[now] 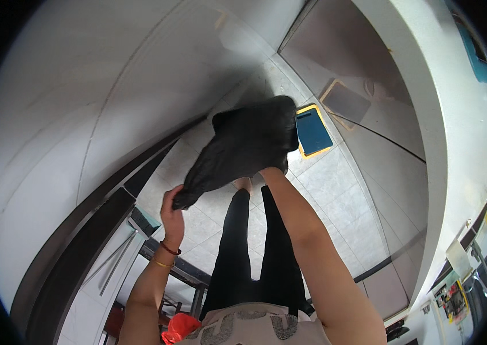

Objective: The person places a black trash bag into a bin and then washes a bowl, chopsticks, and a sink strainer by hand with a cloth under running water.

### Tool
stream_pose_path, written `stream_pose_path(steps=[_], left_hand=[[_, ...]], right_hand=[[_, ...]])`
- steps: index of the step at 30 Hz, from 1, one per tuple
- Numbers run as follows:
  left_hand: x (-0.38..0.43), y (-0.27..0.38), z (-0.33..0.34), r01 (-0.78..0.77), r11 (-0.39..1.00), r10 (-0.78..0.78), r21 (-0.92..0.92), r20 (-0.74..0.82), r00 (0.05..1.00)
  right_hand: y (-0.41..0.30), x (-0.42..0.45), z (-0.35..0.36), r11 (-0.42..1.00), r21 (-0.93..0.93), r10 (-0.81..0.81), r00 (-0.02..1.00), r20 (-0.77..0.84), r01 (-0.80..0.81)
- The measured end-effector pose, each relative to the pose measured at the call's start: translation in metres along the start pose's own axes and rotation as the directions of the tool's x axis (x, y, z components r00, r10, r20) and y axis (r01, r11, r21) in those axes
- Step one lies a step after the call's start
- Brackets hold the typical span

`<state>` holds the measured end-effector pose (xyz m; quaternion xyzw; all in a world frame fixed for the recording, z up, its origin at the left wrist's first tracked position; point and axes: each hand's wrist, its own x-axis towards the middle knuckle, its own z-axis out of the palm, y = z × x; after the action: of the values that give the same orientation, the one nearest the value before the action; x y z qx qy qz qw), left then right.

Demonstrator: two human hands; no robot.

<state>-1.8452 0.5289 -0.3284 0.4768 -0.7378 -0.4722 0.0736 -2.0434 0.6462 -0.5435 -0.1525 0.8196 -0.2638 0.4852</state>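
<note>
A loose black sheet-like thing (248,133), apparently a plastic bag, hangs spread out above the floor in front of me. My left hand (172,211) pinches its lower left corner between thumb and fingers. A dark red bracelet (170,249) and a gold-coloured band (163,262) are on that wrist. My right forearm (304,220) reaches forward to the bag's near edge. The right hand itself is hidden in or behind the black material, so its grip does not show. Just right of the bag, a blue rectangular container (314,131) with a yellow rim stands on the floor.
Grey tiles (329,185) cover the floor. A white wall (53,108) rises at left, with a dark door frame (84,241). Glossy panels (377,142) at right reflect the container. A counter edge (446,276) with kitchen things lies far right. Something red (181,327) is by my waist.
</note>
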Motion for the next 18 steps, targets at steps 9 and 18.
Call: stream_pose_path(steps=[9,18], left_hand=[[0.038,-0.013,0.058,0.189,0.915,-0.191,-0.357,0.029,0.981],[0.117,0.017,0.116,0.065,0.774,-0.009,-0.63,0.092,0.996]], right_hand=[[0.014,0.081,-0.01,0.979,-0.201,-0.061,0.986,-0.152,0.03],[0.055,0.135,-0.011,0.893,-0.439,-0.006,0.972,-0.234,-0.1]])
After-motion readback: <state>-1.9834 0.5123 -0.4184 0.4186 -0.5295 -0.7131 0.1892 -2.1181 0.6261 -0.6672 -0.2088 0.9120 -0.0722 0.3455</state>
